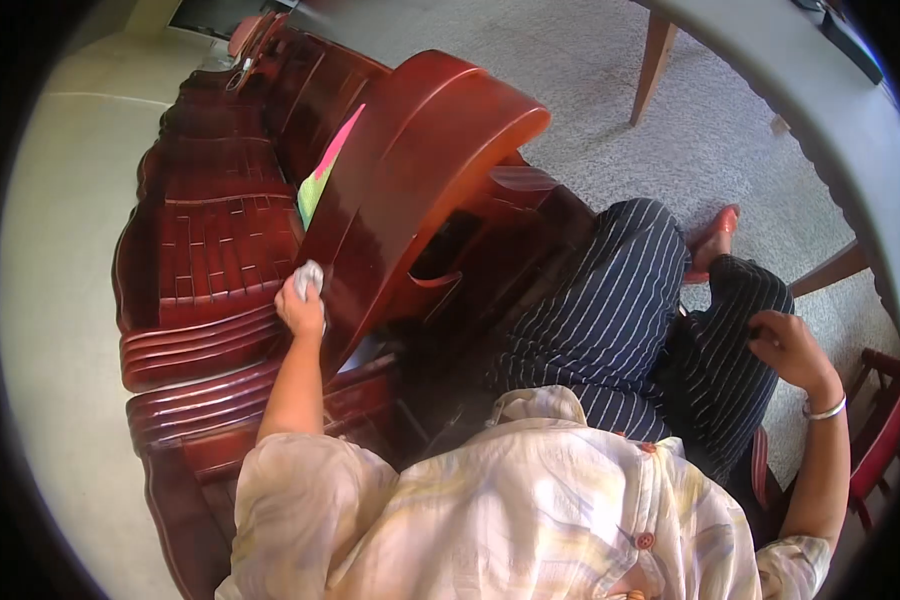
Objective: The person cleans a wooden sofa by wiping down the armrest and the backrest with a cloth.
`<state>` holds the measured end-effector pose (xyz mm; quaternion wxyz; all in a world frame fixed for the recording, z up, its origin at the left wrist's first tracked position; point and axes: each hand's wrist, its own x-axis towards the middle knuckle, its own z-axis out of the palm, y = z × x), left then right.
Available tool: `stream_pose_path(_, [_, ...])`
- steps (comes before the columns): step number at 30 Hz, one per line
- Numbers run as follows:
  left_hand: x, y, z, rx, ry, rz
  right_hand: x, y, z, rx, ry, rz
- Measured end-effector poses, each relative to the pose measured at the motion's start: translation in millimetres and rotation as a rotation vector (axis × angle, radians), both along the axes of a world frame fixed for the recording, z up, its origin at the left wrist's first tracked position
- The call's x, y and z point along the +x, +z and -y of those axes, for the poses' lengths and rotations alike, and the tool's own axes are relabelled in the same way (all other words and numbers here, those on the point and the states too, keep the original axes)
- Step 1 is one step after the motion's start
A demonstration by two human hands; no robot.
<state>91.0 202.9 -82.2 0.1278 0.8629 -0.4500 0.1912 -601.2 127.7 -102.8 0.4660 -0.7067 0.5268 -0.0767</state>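
My left hand (298,308) is closed around a pale, crumpled cloth (309,275), which touches the inner edge of a glossy red-brown wooden armrest (390,170). Beside it is the slatted back (220,250) of the wooden bench. My right hand (792,350) hangs above my knee in dark striped trousers (610,310), its fingers curled near a small dark thing that I cannot make out. A silver bangle (826,408) circles the right wrist.
A pink and green item (320,180) lies behind the armrest. At the right stand a table with a scalloped cover (820,110) and wooden legs (654,65), and a red stool (885,420). A pale wall (70,300) runs along the left.
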Motion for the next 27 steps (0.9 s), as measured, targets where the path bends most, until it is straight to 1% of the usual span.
stream_pose_path(2, [16,-3,-35,0.022,0.183,0.073,1,0,-1,-0.008,-0.024,-0.006])
stream_pose_path(3, [8,2,-36,0.074,0.358,0.055,1,0,0,-0.01,-0.021,-0.005])
stream_pose_path(4, [5,3,-32,0.073,0.359,0.056,0,0,1,-0.015,-0.009,-0.013])
stream_pose_path(6, [0,2,-10,0.114,0.547,-0.066,0,-3,1,-0.016,-0.001,-0.017])
stream_pose_path(7, [-28,12,10,0.166,0.537,-0.061,0,-4,1,-0.013,0.0,-0.009])
stream_pose_path(9, [-37,0,44,0.083,0.365,-0.051,0,-5,1,-0.009,0.0,-0.005])
stream_pose_path(10, [-60,4,66,0.039,0.315,-0.055,1,-5,0,-0.013,-0.017,0.007])
stream_pose_path(11, [-69,5,84,-0.02,0.215,-0.084,1,-6,1,-0.017,-0.031,0.018])
stream_pose_path(12, [-77,6,104,0.009,0.214,-0.064,1,-6,1,-0.017,-0.028,0.017])
stream_pose_path(14, [-86,8,139,-0.01,0.103,-0.078,0,-8,2,-0.036,0.011,-0.016])
stream_pose_path(16, [-96,12,173,-0.015,0.042,-0.087,1,-7,2,-0.015,0.001,-0.012])
stream_pose_path(18, [-121,27,196,-0.02,0.065,-0.147,0,-6,2,0.003,-0.012,-0.012])
stream_pose_path(20, [-111,26,214,0.024,0.048,-0.093,-1,-6,2,0.035,-0.043,0.014])
stream_pose_path(23, [-83,21,211,-0.01,-0.038,-0.066,-6,-9,1,0.07,-0.065,0.032])
stream_pose_path(24, [-67,21,203,0.037,0.004,-0.041,-6,-8,1,0.065,-0.067,0.031])
stream_pose_path(26, [-63,36,172,0.117,0.211,-0.136,-7,-10,-1,0.075,-0.116,0.026])
stream_pose_path(27, [-55,36,151,0.144,0.255,-0.101,-7,-9,-1,0.078,-0.118,0.027])
